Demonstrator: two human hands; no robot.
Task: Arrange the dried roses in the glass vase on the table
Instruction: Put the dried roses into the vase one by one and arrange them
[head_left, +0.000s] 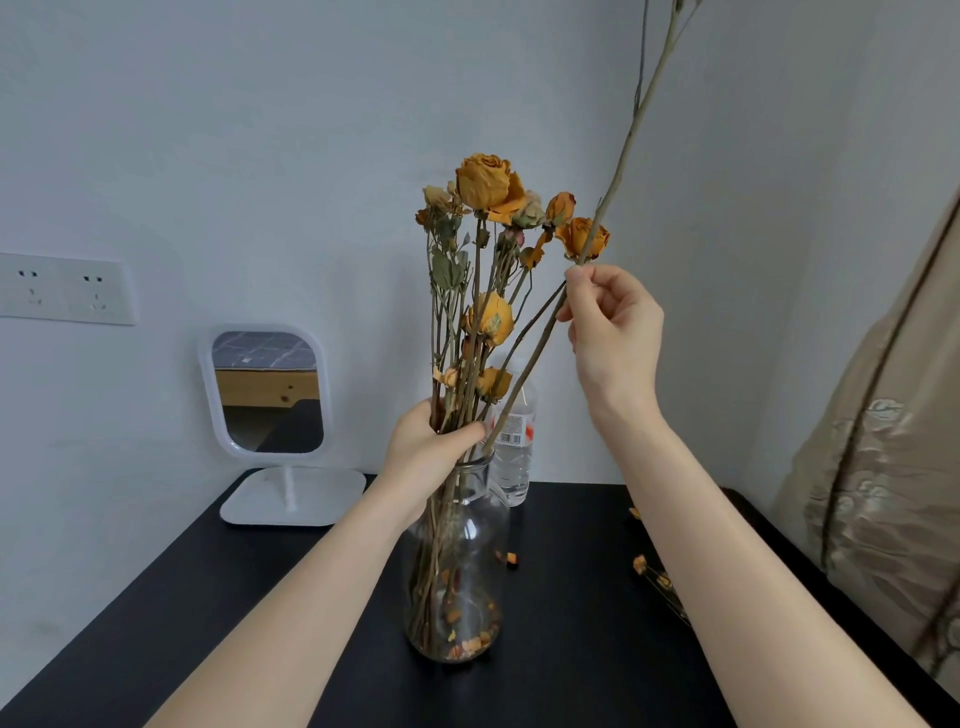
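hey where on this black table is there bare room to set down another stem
Bare: the table front-left, between the mirror stand and the glass vase. Crowded: behind the vase by the water bottle, and to its right, where loose dried roses and a fallen petal lie.

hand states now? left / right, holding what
Left hand: closed around the bunch of dried rose stems just above the glass vase.
Right hand: fingers pinching one long stem.

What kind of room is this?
Probably a bedroom or dorm: the white-framed vanity mirror on the black table reflects a wooden bed frame, with white wall sockets beside it.
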